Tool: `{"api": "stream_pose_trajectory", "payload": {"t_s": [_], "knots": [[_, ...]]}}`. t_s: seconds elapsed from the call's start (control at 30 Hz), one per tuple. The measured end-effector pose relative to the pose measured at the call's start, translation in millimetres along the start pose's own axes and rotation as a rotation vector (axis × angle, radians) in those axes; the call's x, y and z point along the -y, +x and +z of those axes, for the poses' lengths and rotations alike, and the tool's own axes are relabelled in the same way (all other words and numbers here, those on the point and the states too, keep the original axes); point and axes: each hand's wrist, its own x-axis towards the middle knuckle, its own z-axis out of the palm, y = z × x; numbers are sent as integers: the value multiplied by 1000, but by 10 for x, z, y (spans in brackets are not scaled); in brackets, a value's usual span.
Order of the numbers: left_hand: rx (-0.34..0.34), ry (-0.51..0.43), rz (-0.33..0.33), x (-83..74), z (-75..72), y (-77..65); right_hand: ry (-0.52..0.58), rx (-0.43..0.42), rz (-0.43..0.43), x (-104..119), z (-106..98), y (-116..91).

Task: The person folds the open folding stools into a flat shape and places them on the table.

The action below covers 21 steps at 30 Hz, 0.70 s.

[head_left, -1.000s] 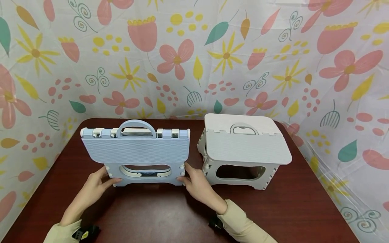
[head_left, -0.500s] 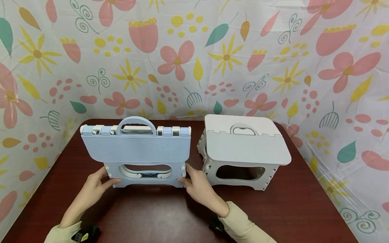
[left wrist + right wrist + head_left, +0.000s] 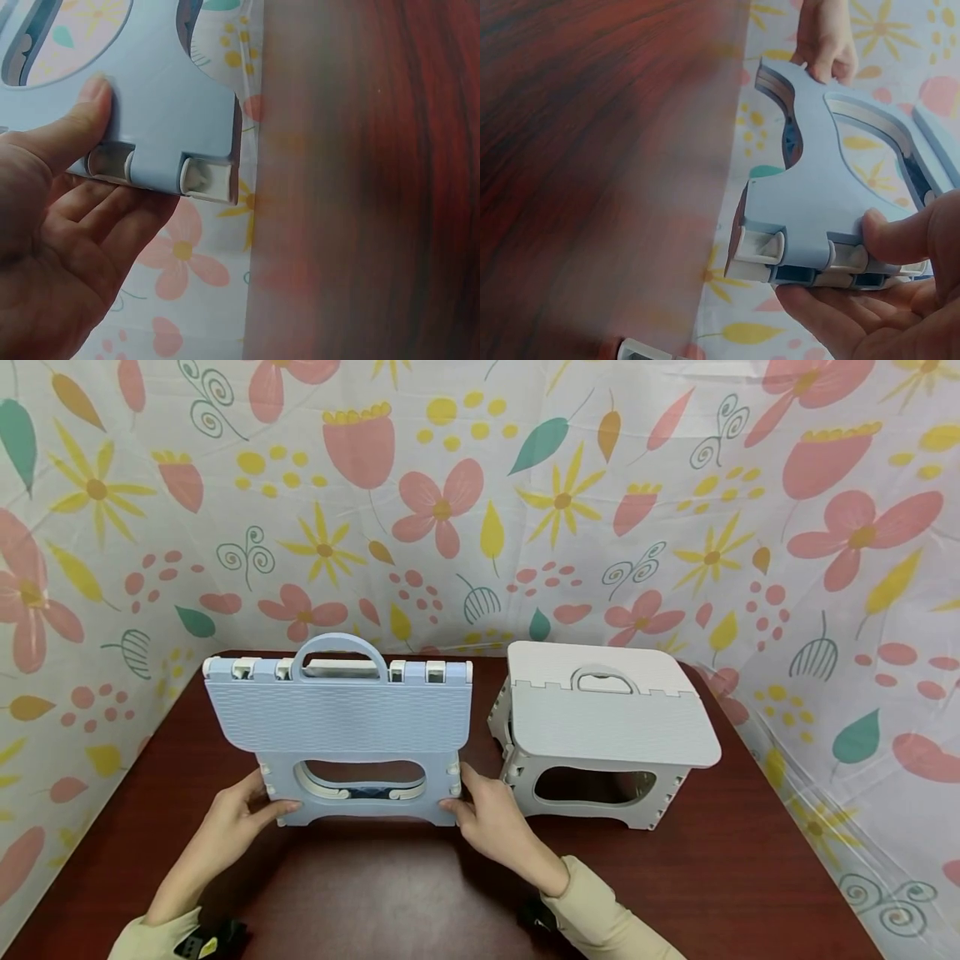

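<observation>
A light-blue folding step stool [image 3: 337,714], partly folded, stands upright at the left of the table, its top panel slanting down toward me and its carry handle [image 3: 341,643] uppermost. My left hand [image 3: 225,831] grips the lower left end, thumb on the front leg panel, fingers behind. At the lower right end, my right hand [image 3: 495,831] grips it the same way. The left wrist view shows the left thumb pressed on the blue panel [image 3: 172,105] near its white hinge pieces. Across the stool [image 3: 810,195], both hands appear in the right wrist view.
To the right, close by my right hand, a grey-white folding step stool [image 3: 611,718] stands unfolded on the dark red-brown table [image 3: 390,893]. A flower-patterned curtain [image 3: 480,510] hangs behind and around the table.
The blue stool's handle and top panel have risen in the head view, while its feet have come slightly nearer. Both hands keep their grip in nearly the same place. The white stool stays put.
</observation>
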Motion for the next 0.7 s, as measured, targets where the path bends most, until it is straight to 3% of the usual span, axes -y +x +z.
{"api": "stream_pose_trajectory", "payload": {"t_s": [0.53,0.7], "knots": [[-61,26,-22,26,14,-12,-16,16,-17,-88,42,-5],[-91,11,-66,19,15,-31,-24,39,-2,-91,51,-12]]}}
